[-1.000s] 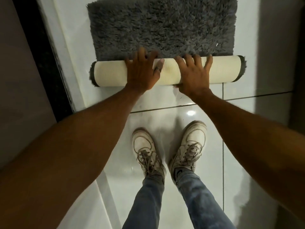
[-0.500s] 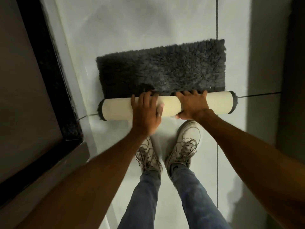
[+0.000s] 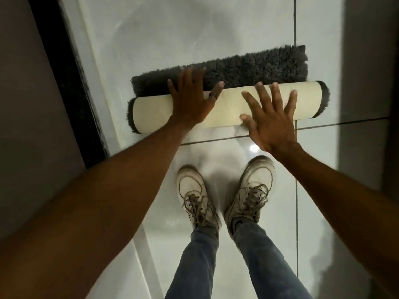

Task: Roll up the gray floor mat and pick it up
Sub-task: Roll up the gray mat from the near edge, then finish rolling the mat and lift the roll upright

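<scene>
The gray floor mat (image 3: 248,67) lies on the white tiled floor, most of it wound into a thick roll (image 3: 228,106) with its cream backing outward. Only a narrow strip of shaggy gray pile stays flat beyond the roll. My left hand (image 3: 190,98) presses flat on the roll's left half, fingers spread and reaching onto the pile. My right hand (image 3: 269,121) hovers with fingers spread at the near side of the roll's right half; whether it touches the roll is unclear.
My two white sneakers (image 3: 226,195) stand just behind the roll. A black threshold strip (image 3: 71,83) and a gray wall run along the left. A dark vertical surface (image 3: 371,83) borders the right. Open tile floor (image 3: 194,29) extends beyond the mat.
The roll has advanced away from me and grown thicker, leaving less flat pile. My right hand has pulled back from the top of the roll to its near side, fingers spread.
</scene>
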`<move>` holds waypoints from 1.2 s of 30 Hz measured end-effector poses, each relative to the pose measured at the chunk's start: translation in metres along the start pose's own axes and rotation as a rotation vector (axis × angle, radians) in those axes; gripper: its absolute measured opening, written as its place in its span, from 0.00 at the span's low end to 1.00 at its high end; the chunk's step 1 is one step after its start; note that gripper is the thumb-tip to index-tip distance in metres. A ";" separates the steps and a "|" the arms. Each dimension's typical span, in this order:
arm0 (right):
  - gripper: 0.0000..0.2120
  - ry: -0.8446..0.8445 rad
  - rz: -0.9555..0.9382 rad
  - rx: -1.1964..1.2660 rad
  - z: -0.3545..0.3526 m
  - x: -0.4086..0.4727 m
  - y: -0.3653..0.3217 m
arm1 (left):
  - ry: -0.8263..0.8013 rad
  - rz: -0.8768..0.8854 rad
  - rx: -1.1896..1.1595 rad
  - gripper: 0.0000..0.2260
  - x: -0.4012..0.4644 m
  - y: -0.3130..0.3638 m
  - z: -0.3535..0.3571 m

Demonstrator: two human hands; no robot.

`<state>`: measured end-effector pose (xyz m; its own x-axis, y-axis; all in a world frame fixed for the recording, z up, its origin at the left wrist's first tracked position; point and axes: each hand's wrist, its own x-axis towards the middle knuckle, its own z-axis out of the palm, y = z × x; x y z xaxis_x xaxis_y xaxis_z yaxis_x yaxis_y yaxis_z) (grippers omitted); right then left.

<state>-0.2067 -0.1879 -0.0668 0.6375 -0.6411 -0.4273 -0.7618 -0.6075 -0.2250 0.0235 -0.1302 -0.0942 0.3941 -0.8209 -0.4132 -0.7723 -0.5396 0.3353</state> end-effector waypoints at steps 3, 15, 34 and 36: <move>0.30 0.026 0.022 0.019 -0.008 0.038 0.006 | -0.128 0.364 0.053 0.40 0.012 -0.005 -0.019; 0.27 0.619 0.735 0.809 -0.024 0.046 -0.068 | -0.522 0.240 0.109 0.60 0.061 0.006 -0.037; 0.36 0.008 0.955 1.897 -0.185 0.006 -0.110 | -0.520 -0.031 -0.232 0.42 -0.016 0.038 -0.197; 0.41 0.011 0.851 1.815 -0.258 0.015 -0.126 | -0.442 -0.075 -0.368 0.42 -0.023 0.047 -0.262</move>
<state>-0.0714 -0.2421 0.1804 0.1127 -0.4617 -0.8799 -0.0164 0.8845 -0.4662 0.1084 -0.1854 0.1530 0.1342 -0.6647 -0.7349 -0.4953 -0.6873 0.5313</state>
